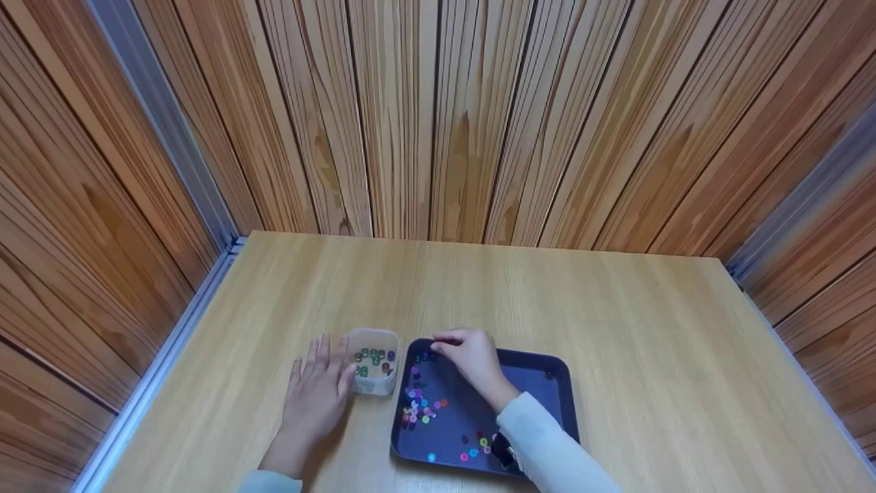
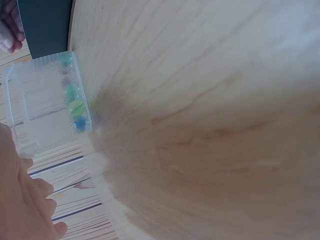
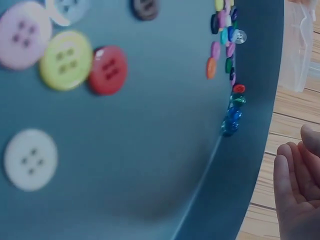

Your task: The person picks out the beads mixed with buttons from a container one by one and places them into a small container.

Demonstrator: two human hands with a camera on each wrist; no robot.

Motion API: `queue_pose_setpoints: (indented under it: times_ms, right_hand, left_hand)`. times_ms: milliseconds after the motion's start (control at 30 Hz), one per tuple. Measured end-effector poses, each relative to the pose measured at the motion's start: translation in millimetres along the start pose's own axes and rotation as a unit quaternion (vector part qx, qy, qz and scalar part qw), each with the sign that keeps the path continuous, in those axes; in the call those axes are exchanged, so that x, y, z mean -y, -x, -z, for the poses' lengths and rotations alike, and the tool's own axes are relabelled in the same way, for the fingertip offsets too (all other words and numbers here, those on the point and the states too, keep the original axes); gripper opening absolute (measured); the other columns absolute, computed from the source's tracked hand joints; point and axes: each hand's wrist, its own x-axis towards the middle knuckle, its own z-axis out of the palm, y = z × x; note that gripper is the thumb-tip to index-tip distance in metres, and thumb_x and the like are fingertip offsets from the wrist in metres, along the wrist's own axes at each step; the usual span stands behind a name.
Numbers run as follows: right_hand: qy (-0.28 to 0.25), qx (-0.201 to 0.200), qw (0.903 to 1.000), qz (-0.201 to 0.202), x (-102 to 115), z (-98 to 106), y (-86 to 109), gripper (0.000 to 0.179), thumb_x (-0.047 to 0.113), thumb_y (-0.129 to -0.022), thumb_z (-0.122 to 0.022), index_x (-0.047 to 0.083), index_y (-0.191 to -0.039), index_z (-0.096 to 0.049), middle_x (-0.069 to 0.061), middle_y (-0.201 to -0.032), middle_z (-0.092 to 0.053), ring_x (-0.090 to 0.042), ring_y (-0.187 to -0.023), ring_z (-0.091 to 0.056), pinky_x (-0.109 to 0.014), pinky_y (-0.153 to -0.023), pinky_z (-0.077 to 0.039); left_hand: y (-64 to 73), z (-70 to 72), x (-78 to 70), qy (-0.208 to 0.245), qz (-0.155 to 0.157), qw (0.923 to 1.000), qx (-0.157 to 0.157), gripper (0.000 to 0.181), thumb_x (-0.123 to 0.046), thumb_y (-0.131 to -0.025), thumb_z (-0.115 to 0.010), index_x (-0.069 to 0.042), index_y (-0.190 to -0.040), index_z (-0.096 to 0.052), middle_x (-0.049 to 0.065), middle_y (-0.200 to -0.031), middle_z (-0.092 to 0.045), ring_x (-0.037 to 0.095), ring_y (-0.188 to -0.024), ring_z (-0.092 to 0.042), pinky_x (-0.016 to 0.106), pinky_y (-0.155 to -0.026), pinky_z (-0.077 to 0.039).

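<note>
My left hand [image 1: 316, 397] has its fingers spread and straight, its thumb side at the left wall of a clear plastic container [image 1: 375, 392]. Translucent green, brown and blue beads [image 2: 71, 94] lie on the container's bottom. Above the far left corner of a dark tray [image 1: 506, 404] is my right hand [image 1: 477, 359], its fingers loosely bent. In the right wrist view a gap shows between thumb and fingers, with nothing seen in it. Close by, along the tray's wall, sit several blue and green beads [image 3: 232, 117]. Colourful buttons [image 1: 417, 407] gather at the tray's left side.
More buttons [image 1: 473, 452] lie near the tray's front edge, partly behind my right sleeve [image 1: 554, 445]. The tray has a raised rim and stands just right of the container on a wooden table [image 1: 650, 342]. Wood-panelled walls [image 1: 465, 123] enclose the table's back and sides.
</note>
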Motion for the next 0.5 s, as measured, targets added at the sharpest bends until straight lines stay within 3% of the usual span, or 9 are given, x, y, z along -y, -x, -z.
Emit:
queue_pose_setpoints:
  times_ms: [500]
  right_hand:
    - [0.042,0.032,0.9986,-0.005,-16.2,1.6,1.4,0.019,0.017,-0.080,-0.072,0.012,-0.098,-0.074,-0.006,-0.099,-0.072,-0.019,-0.095,-0.067,-0.030,-0.078,-0.056]
  left_hand:
    - [-2.5,0.3,0.0,0.000,0.012,0.9997,0.022,0.059,-0.046,-0.099,-0.028,-0.021,-0.150,-0.011,0.013,-0.157,-0.004,0.033,-0.144,0.001,0.058,-0.113,-0.002]
